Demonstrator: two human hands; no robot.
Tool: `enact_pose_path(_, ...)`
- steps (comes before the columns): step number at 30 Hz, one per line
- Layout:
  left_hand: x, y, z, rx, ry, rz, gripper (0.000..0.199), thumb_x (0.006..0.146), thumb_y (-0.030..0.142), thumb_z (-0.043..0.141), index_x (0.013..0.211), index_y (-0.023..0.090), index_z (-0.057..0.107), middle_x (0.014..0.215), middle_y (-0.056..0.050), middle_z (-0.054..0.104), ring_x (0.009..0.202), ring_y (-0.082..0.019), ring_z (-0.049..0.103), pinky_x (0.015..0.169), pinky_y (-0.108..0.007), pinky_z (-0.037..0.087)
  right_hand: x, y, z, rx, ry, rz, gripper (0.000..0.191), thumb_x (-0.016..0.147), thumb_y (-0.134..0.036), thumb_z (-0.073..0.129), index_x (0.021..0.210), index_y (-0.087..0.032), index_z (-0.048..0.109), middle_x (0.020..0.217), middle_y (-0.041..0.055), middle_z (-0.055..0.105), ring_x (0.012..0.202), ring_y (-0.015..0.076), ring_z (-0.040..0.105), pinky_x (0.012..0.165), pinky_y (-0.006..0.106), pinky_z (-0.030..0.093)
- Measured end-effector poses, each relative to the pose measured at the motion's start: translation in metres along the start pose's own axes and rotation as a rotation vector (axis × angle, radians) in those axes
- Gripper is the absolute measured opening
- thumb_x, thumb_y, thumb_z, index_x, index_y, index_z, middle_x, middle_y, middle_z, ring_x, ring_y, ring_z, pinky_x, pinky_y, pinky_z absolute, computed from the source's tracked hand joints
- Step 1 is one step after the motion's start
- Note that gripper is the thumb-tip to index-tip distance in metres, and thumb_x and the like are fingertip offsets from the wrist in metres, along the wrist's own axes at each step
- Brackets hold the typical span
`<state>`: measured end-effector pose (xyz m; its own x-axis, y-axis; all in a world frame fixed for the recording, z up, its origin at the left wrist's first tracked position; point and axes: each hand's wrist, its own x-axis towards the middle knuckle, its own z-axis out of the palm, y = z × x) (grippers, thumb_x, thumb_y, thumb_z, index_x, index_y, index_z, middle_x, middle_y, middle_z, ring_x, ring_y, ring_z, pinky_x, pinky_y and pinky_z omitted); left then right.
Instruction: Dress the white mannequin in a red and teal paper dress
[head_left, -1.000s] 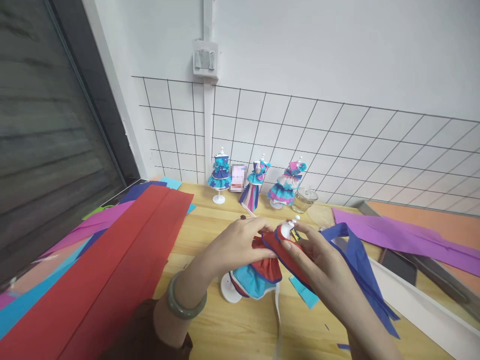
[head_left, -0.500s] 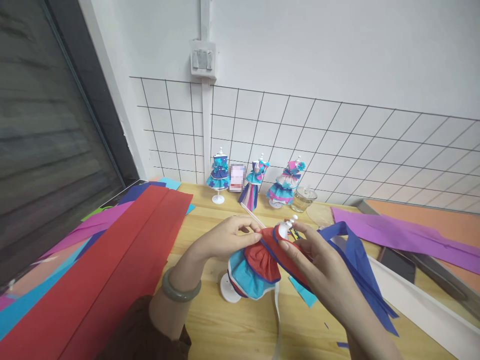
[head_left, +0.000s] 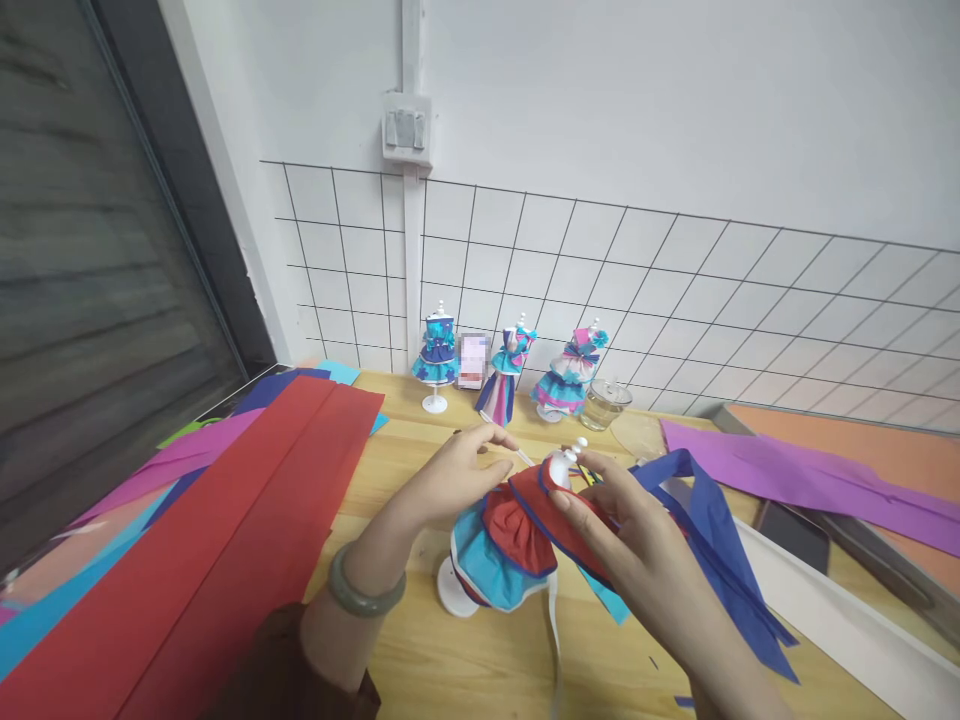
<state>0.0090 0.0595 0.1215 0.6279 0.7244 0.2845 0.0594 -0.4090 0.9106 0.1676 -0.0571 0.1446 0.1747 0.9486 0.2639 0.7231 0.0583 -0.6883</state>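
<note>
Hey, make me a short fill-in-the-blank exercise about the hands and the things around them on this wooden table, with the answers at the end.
1. Around the wrist of the left hand is a smooth, greenish ____.
2. The right hand pinches a red fabric piece trimmed in ____.
3. Near the white wall stand ____ small white mannequins in ruffled dresses.
4. The widest flat fabric strip at the left is ____.

Missing words: bangle; blue; three; red.

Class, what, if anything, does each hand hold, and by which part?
Right hand: the dressed mannequin, by its upper body at the red collar. Left hand: apparently nothing.
</note>
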Motion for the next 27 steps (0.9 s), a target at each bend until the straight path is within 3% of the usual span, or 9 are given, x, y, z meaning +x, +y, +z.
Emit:
enact_pose_path(2, -0.006, 0.014, 0.002, 0.065, 0.125, 0.127, 0.014, 0.085, 0.023, 0.051, 0.097, 0.021, 0.060, 0.107, -0.005, 0.061, 0.107, -0.018, 0.054, 0.096, -0.034, 0.040, 0.000, -0.001, 0.001, -0.017, 0.017, -0.013, 0.038, 0.088, -0.045, 0.047, 0.116, -0.020, 0.050, 0.076, 0.0038, 0.061, 0.063, 0.0176, 0.056, 0.046, 0.025, 0.038)
enact_pose_path(9, -0.024, 0.051, 0.011, 0.156, 0.022, 0.136, 0.028, 0.080, 0.037, 0.062, 0.106, 0.028, 0.061, 0.108, 0.002, 0.064, 0.101, -0.016, 0.056, 0.086, -0.028, 0.045, -0.001, 0.001, 0.005, -0.038, 0.100, -0.122, 0.037, 0.088, -0.038, 0.047, 0.119, -0.019, 0.050, 0.091, 0.0075, 0.065, 0.069, 0.0182, 0.059, 0.066, 0.032, 0.049)
enact_pose_path(17, -0.018, 0.044, 0.013, 0.144, 0.018, 0.070, 0.032, 0.076, 0.043, 0.064, 0.105, 0.030, 0.063, 0.110, 0.002, 0.065, 0.103, -0.018, 0.056, 0.079, -0.026, 0.048, -0.001, -0.001, 0.005, -0.089, 0.125, -0.140, 0.043, 0.087, -0.036, 0.047, 0.123, -0.015, 0.051, 0.074, 0.0051, 0.064, 0.059, 0.0177, 0.057, 0.058, 0.030, 0.049)
enact_pose_path(21, -0.018, 0.042, 0.014, 0.186, 0.063, 0.072, 0.029, 0.076, 0.039, 0.066, 0.102, 0.028, 0.065, 0.105, 0.001, 0.066, 0.101, -0.019, 0.057, 0.086, -0.030, 0.045, -0.001, 0.000, 0.006, -0.098, 0.108, -0.149, 0.044, 0.087, -0.037, 0.048, 0.125, -0.015, 0.051, 0.065, 0.0032, 0.062, 0.057, 0.0183, 0.056, 0.055, 0.030, 0.048)
enact_pose_path(27, -0.018, 0.044, 0.015, 0.218, 0.081, 0.113, 0.024, 0.080, 0.031, 0.060, 0.102, 0.024, 0.065, 0.102, -0.001, 0.067, 0.097, -0.018, 0.059, 0.085, -0.029, 0.047, -0.002, -0.001, 0.006, -0.021, 0.081, -0.107, 0.050, 0.085, -0.039, 0.052, 0.129, -0.015, 0.049, 0.062, 0.0009, 0.057, 0.056, 0.0181, 0.055, 0.055, 0.031, 0.047)
